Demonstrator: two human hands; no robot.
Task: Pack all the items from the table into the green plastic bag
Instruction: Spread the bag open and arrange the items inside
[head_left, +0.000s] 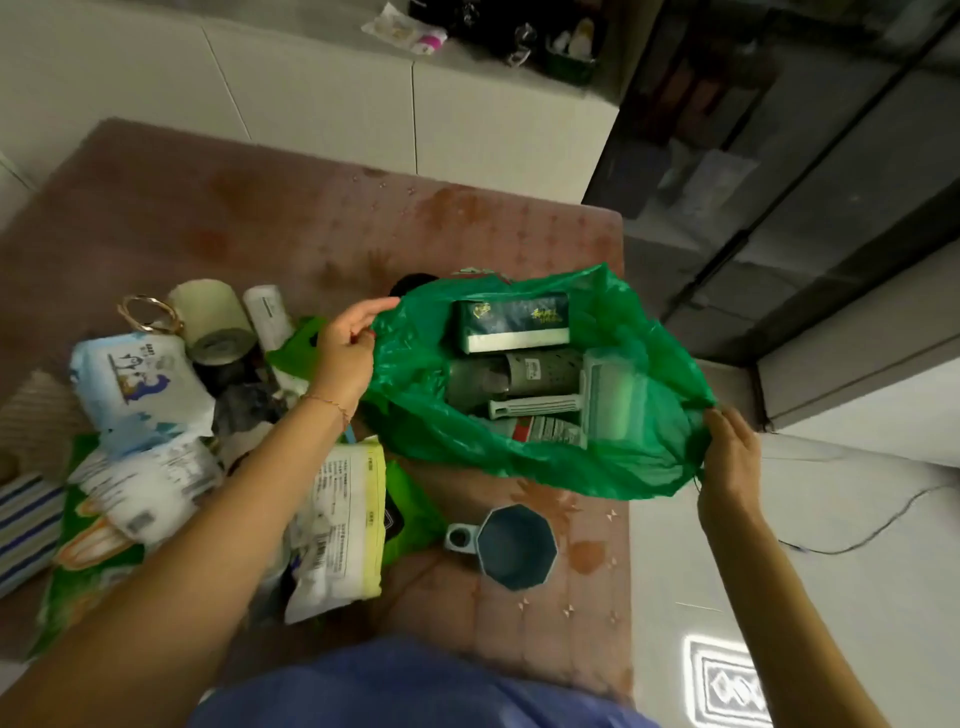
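Pink table (208, 218); left hand (345, 348) and right hand (730, 462) each pinch the green bag (649, 364) rim; "BABY" wipes pack (137, 384) at nine o'clock.

white cabinet (322, 98) behind table; black cable (857, 540) on pale floor; dark shelving (779, 156) right.

a home: clothed table (260, 218), white cabinets (322, 104), household clutter.

Green packet (78, 561) — cut off, half-buried
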